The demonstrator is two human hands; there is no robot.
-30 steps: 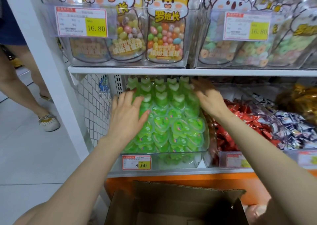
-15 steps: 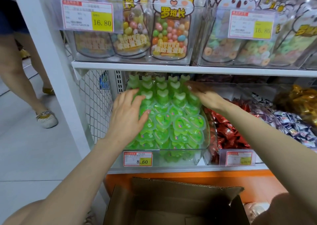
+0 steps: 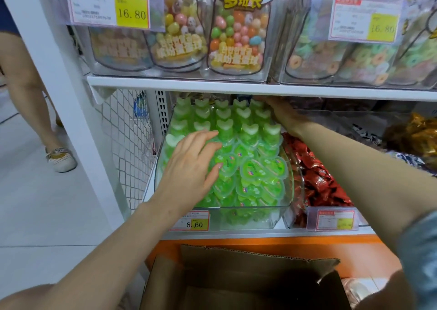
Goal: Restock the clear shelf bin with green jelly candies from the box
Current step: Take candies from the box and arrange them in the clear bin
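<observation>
Here, the lower shelf carries the clear shelf bin at its left end, close to the white upright. The upper shelf board hangs low over the bin's back. The box stands on the floor below the shelf's front edge, flaps open, toward the person from both hands. Its inside is dark, and no candy shows in the part that is visible.

The bin's long axis runs from the shelf's front edge to its back. The green jelly candies fill it in a heap that climbs toward the back. The rear cups stand in rows, and the front ones lie flat with their lids showing. The heap reaches the rim, so the filling looks nearly done, and I judge the step in hand to be levelling and pressing.

The left hand lies flat on the left front part of the heap, fingers straight and spread, gripping nothing. It is the nearer hand to the front edge and the box, so it would go down for more candies, if any remain. The right hand reaches to the bin's back right corner, just under the upper board. Its fingers are partly hidden there, and I cannot tell whether they hold a cup.

Just beside the bin to the right, a second bin holds red wrapped sweets. A price tag sits on the bin's front.
</observation>
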